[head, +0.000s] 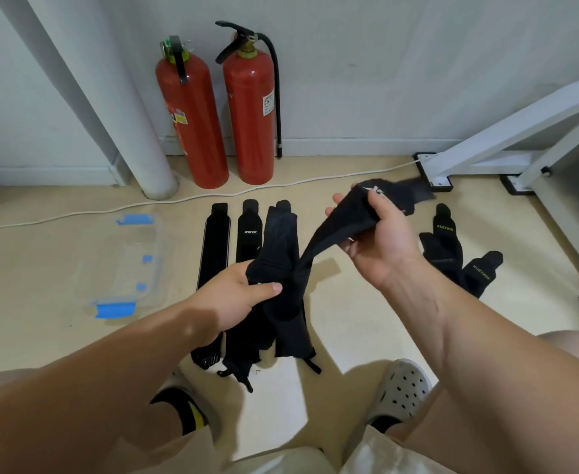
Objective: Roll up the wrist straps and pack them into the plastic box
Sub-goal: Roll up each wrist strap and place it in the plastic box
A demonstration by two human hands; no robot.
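Observation:
A black wrist strap is stretched in the air between both hands. My left hand grips its lower end, my right hand grips its upper end with the logo tip sticking out past the thumb. Beneath them, several black straps lie side by side on the floor. Two more black straps lie to the right. The clear plastic box with blue clips sits open on the floor at the left.
Two red fire extinguishers stand against the back wall beside a white pipe. A white cable runs across the floor. A white table frame stands at the right. My feet in grey clogs are below.

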